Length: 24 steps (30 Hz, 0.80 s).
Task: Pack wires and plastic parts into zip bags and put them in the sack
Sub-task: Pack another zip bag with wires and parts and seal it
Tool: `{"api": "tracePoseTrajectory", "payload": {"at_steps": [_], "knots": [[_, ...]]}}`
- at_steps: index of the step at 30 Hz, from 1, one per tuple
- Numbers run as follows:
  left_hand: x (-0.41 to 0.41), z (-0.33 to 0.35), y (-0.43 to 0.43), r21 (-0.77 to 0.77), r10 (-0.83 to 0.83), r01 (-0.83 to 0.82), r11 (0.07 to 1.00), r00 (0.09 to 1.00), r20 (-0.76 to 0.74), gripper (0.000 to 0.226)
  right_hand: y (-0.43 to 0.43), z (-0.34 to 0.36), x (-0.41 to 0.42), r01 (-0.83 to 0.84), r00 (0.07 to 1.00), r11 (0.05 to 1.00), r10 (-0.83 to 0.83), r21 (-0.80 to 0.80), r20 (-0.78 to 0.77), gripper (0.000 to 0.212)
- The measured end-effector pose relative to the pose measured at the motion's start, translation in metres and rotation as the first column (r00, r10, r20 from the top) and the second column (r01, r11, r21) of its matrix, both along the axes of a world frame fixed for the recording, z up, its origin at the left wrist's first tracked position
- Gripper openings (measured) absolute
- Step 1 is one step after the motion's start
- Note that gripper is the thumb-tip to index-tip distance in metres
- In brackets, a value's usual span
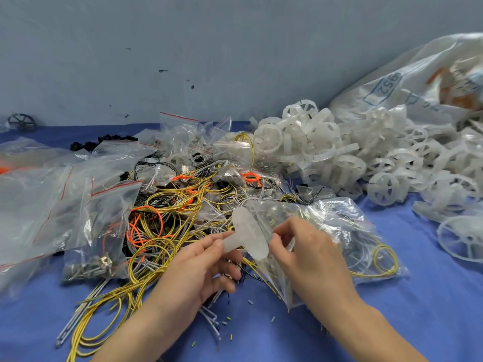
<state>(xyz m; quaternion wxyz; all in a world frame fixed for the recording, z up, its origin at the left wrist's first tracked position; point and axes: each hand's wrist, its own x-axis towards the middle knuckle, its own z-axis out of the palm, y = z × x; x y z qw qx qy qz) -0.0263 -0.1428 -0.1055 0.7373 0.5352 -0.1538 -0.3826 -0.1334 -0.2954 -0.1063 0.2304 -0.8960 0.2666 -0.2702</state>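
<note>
The left hand (203,265) pinched the short stem of a translucent white plastic part (248,231) between thumb and fingertips, its other fingers curled beneath. The part was T-shaped. Its long bar slanted from upper left to lower right, and the stem pointed left into the pinching fingers. The right hand (305,254) had its back to the camera and its fingers curled, pinching the edge of a clear zip bag (339,231) just beside the part's lower end. The bag lay to the right on the blue table cover (418,296) and held coils of yellow wire. Both forearms reached in from the bottom edge and converged over the middle of the table.

Behind and left of the hands sprawled a tangled heap of wires (167,205) in yellow, orange, grey and black. Filled zip bags with red seal strips (52,205) lay further left. A pile of white plastic wheels (326,152) spread across the right side. Behind it the sack (418,74) slumped against the grey wall (183,48), printed "952" in blue inside a blue box. Its orange print was too blurred to read.
</note>
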Motion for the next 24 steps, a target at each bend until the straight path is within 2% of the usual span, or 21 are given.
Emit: {"api": "tracePoseTrajectory", "payload": {"at_steps": [3, 6, 14, 16, 20, 22, 24], "knots": [[0.000, -0.002, 0.002, 0.106, -0.043, 0.021, 0.994, 0.978, 0.206, 0.025, 0.003, 0.004, -0.004, -0.032, 0.993, 0.999, 0.034, -0.019, 0.111, 0.010], [-0.004, -0.002, 0.003, 0.221, -0.127, 0.022, 0.975, 0.873, 0.472, 0.028, 0.005, 0.007, -0.009, -0.039, 0.985, 0.996, 0.051, -0.075, 0.166, 0.009], [0.001, 0.021, -0.016, 0.361, -0.237, -0.047, 0.931, 0.673, 0.701, 0.025, 0.000, 0.014, -0.023, -0.020, 0.967, 0.991, 0.053, -0.133, 0.251, 0.010], [-0.003, 0.025, -0.025, 0.390, -0.288, -0.008, 0.921, 0.663, 0.692, 0.023, 0.005, 0.015, -0.025, -0.002, 0.964, 0.981, 0.054, -0.196, 0.262, 0.010], [-0.007, 0.032, -0.045, 0.391, -0.307, 0.118, 0.913, 0.830, 0.466, 0.025, 0.012, 0.019, -0.026, 0.016, 0.954, 0.959, 0.070, -0.282, 0.292, 0.015], [-0.008, 0.037, -0.052, 0.351, -0.256, 0.127, 0.928, 0.901, 0.351, 0.027, 0.014, 0.021, -0.025, 0.014, 0.951, 0.956, 0.078, -0.293, 0.299, 0.014], [-0.010, 0.042, -0.060, 0.276, -0.237, 0.167, 0.947, 0.940, 0.246, 0.018, 0.016, 0.022, -0.024, 0.001, 0.952, 0.956, 0.089, -0.293, 0.293, 0.013]]}}
